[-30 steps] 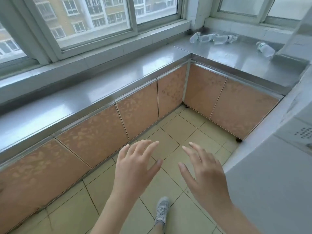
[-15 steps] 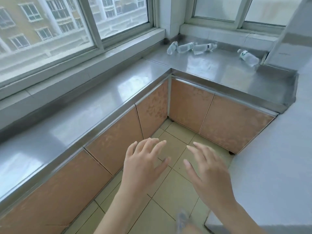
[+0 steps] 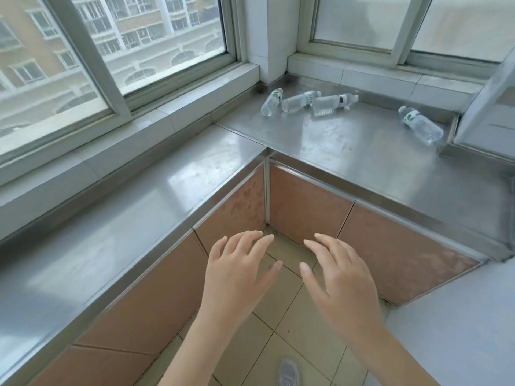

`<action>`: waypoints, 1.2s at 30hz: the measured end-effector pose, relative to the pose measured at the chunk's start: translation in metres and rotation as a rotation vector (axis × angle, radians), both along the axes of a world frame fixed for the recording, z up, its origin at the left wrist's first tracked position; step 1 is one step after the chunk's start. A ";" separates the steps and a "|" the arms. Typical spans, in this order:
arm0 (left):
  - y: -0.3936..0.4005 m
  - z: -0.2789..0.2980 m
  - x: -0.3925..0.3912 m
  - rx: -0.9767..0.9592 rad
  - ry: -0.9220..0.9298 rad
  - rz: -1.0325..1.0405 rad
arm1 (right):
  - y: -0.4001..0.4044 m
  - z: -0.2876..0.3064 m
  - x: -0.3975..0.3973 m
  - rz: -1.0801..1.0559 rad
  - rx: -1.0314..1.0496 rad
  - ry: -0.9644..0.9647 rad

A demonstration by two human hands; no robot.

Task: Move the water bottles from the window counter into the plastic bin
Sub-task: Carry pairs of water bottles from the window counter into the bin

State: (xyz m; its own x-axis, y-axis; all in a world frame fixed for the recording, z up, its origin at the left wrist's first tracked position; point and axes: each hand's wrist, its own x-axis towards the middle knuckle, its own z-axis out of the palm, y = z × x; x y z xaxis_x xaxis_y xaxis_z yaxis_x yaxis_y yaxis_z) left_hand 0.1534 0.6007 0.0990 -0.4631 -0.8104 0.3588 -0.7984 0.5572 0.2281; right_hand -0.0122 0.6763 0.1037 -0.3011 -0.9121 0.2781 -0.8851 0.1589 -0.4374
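Nothing is held in either grip: the left hand (image 3: 237,270) and right hand (image 3: 338,277) are spread, fingers relaxed, over the floor well short of the worktop (image 3: 348,151). Four bottles are seen lying on the worktop: three (image 3: 302,101) clustered near the window corner, one (image 3: 420,124) apart toward the right. No bin is seen, so the task is judged unstarted, all bottles left to move.

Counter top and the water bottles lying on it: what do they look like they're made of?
The counter top looks like stainless steel with a brushed, semi-gloss finish: grey, with soft window reflections and a folded metal edge. The water bottles, three in a cluster and one apart, look like thin clear plastic: see-through ribbed walls, small labels. Whether they hold water cannot be told.
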 end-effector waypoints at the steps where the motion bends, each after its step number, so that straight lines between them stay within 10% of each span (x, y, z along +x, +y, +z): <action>1: -0.013 0.001 -0.010 0.001 -0.004 -0.002 | -0.013 0.001 -0.011 -0.003 0.004 0.002; 36: -0.507 -0.037 -0.344 0.194 -0.155 -0.192 | -0.472 -0.038 -0.326 -0.127 0.217 0.065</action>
State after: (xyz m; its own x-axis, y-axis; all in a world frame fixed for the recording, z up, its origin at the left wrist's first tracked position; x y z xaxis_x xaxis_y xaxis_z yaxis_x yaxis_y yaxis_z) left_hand -0.1903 0.0933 0.0620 -0.6511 -0.7496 0.1189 -0.7167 0.6589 0.2285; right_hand -0.3380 0.2045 0.0654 -0.4047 -0.9087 0.1026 -0.8774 0.3542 -0.3237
